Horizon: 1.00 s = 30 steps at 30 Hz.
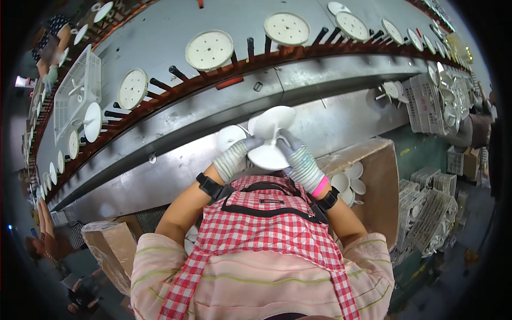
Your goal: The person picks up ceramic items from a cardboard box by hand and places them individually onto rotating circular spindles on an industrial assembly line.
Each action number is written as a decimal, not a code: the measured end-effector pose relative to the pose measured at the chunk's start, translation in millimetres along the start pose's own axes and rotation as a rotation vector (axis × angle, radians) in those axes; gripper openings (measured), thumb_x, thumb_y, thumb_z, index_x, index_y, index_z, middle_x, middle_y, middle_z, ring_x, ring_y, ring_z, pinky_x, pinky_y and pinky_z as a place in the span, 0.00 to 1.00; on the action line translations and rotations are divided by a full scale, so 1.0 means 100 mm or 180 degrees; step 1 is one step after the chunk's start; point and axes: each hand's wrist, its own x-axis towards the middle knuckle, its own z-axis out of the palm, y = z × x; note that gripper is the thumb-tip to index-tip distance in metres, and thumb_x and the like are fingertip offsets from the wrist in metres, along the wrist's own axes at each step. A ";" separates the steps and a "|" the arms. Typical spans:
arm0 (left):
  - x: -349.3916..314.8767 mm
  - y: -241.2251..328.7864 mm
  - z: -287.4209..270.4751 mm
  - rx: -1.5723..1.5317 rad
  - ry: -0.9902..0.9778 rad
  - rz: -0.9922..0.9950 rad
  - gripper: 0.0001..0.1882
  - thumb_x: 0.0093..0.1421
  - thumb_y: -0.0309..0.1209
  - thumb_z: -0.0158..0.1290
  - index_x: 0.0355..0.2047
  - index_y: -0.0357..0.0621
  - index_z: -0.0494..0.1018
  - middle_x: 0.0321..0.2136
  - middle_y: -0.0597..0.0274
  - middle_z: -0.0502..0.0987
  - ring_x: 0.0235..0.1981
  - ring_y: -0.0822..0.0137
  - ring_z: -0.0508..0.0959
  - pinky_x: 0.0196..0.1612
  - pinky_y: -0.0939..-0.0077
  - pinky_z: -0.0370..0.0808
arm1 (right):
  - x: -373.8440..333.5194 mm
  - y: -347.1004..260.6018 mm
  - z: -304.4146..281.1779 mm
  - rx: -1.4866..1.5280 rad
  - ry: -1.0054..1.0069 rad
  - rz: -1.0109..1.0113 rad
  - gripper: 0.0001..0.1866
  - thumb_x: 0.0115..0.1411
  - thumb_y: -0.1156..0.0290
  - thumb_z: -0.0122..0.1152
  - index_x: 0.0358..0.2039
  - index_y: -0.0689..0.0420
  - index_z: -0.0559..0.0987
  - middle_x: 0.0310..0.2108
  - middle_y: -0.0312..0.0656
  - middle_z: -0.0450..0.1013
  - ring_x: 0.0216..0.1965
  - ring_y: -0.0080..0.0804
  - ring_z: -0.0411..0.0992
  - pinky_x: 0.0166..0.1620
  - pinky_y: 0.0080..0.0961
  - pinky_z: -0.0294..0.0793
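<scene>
In front of my apron, both gloved hands are closed on white plastic discs with a stem. My left hand (233,159) grips at the left side, its thumb and fingers by the rim of the lower disc (268,157). My right hand (302,162) pinches near the white stem (275,137), which stands between that disc and the tilted upper disc (273,120). I cannot tell whether the two discs are joined. Another white disc (230,135) lies on the metal bench (186,176), just beyond my left hand. The fingers hide part of the pieces.
A rack of dark pegs (250,48) curves across the far side, bearing perforated white discs (209,50). On my right stands a cardboard box (381,184) with several white discs; a white crate (424,101) of parts sits farther right. Another cardboard box (109,250) is at lower left.
</scene>
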 end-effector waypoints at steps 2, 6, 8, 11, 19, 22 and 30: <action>-0.09 -0.05 -0.23 0.0076 0.0132 0.0263 0.26 0.56 0.29 0.56 0.54 0.40 0.63 0.48 0.54 0.73 0.48 0.61 0.75 0.54 0.65 0.72 | 0.00 -0.02 0.06 0.0356 0.0095 -0.0284 0.39 0.40 0.72 0.67 0.54 0.63 0.63 0.58 0.55 0.56 0.56 0.55 0.60 0.56 0.41 0.65; -0.16 0.01 -0.59 0.0057 -0.0013 0.0338 0.24 0.58 0.28 0.53 0.54 0.37 0.63 0.48 0.51 0.72 0.49 0.60 0.74 0.55 0.66 0.71 | -0.06 -0.08 0.03 0.1327 0.0446 0.0620 0.31 0.50 0.72 0.63 0.55 0.60 0.65 0.54 0.48 0.61 0.53 0.41 0.65 0.55 0.32 0.66; -0.04 -0.02 -0.96 0.0236 0.0319 0.0517 0.25 0.57 0.26 0.53 0.54 0.38 0.63 0.48 0.53 0.72 0.49 0.60 0.73 0.55 0.67 0.71 | -0.08 0.05 -0.14 0.1975 0.1506 0.1117 0.20 0.57 0.77 0.56 0.51 0.59 0.71 0.47 0.41 0.68 0.46 0.30 0.68 0.49 0.25 0.70; 0.23 -0.07 -1.21 0.0728 0.0540 0.0921 0.32 0.54 0.28 0.57 0.59 0.43 0.59 0.51 0.54 0.69 0.50 0.58 0.72 0.55 0.66 0.69 | 0.23 -0.13 -0.72 0.2008 0.2072 0.0814 0.13 0.59 0.80 0.50 0.45 0.60 0.75 0.41 0.40 0.73 0.39 0.23 0.70 0.43 0.19 0.69; 0.53 0.09 -1.31 0.4298 0.2476 0.1029 0.27 0.53 0.36 0.56 0.53 0.42 0.66 0.47 0.43 0.72 0.50 0.48 0.72 0.52 0.67 0.69 | 2.03 -0.50 -1.66 0.0211 0.1900 0.0185 0.19 0.60 0.70 0.50 0.53 0.51 0.69 0.32 0.48 0.76 0.33 0.46 0.75 0.37 0.38 0.73; 0.11 0.18 -0.66 0.5207 0.2886 0.1190 0.22 0.56 0.37 0.52 0.50 0.42 0.69 0.41 0.45 0.75 0.45 0.48 0.74 0.49 0.63 0.70 | 2.30 -0.24 -1.58 -0.0141 0.1544 0.0058 0.22 0.60 0.69 0.50 0.55 0.46 0.66 0.33 0.54 0.75 0.35 0.53 0.74 0.39 0.43 0.72; -0.50 1.74 1.26 0.4007 0.2678 0.4670 0.25 0.62 0.46 0.39 0.45 0.36 0.70 0.42 0.41 0.73 0.46 0.44 0.72 0.49 0.57 0.68 | 2.42 -0.62 -1.41 0.0278 0.0842 -0.0075 0.22 0.60 0.67 0.48 0.55 0.51 0.65 0.39 0.59 0.73 0.40 0.56 0.72 0.44 0.41 0.72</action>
